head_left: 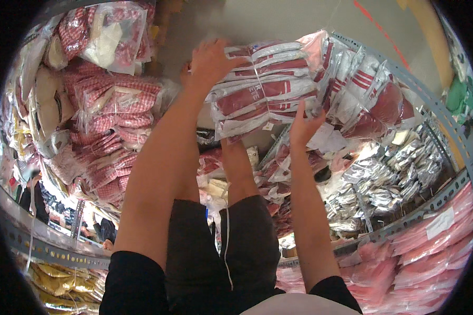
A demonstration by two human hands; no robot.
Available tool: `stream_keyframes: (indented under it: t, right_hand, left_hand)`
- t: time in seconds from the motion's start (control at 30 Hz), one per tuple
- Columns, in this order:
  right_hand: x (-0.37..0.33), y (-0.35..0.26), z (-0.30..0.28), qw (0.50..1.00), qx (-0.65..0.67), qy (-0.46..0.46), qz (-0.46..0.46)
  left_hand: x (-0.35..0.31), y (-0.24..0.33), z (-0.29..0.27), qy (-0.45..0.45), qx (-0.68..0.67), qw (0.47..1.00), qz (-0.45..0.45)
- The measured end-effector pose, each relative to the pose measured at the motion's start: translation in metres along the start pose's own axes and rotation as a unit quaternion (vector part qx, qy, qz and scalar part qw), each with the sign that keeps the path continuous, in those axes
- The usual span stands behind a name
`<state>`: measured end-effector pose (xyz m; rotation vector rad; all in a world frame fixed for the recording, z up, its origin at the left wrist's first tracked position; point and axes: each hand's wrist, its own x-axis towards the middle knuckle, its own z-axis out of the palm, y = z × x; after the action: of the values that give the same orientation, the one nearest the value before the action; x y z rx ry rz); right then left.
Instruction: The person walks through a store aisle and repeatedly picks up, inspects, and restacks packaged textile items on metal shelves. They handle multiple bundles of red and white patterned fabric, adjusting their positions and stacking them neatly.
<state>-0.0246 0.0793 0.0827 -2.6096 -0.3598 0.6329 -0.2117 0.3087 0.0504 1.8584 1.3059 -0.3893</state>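
Between my two hands is a tied bundle of bagged garments, white and dark red, in clear plastic with a thin cord around the middle. My left hand is closed on its far left end, with part of the fingers hidden behind my hand and the plastic. At the near right end my right hand grips the bundle, thumb up along its side and the other fingers partly hidden. More white and dark red bagged garments lie just right of the bundle, close to my right hand.
Stacked red checkered bagged garments rise on the left. A perforated metal shelf edge curves along the right, with silvery plastic packets inside it. Pink bagged stacks sit lower right, yellow packets lower left. The floor bears a red line.
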Motion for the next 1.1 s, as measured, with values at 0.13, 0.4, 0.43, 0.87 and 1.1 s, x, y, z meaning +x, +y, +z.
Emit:
stream_keyframes:
  t: [0.13, 0.4, 0.43, 0.87, 1.1]
  right_hand:
    - [-0.038, 0.032, 0.006, 0.963, -0.018, 0.025, 0.267]
    - [-0.048, 0.105, 0.082, 0.662, 0.615, -0.183, 0.387]
    - [-0.057, 0.111, 0.075, 0.624, 0.647, -0.214, 0.384]
    - [-0.093, 0.084, 0.069, 0.646, 0.570, -0.224, 0.455]
    - [-0.069, 0.057, 0.071, 0.805, 0.266, -0.229, 0.478]
  left_hand:
    - [0.022, 0.001, 0.023, -0.057, 0.038, 0.998, -0.006]
    - [-0.052, 0.037, 0.052, -0.042, 0.100, 0.994, 0.033]
    - [-0.069, 0.047, 0.056, -0.028, 0.109, 0.993, 0.034]
    - [-0.126, 0.093, 0.024, 0.074, 0.163, 0.984, 0.009]
    - [-0.118, 0.040, 0.054, 0.024, 0.229, 0.973, -0.007]
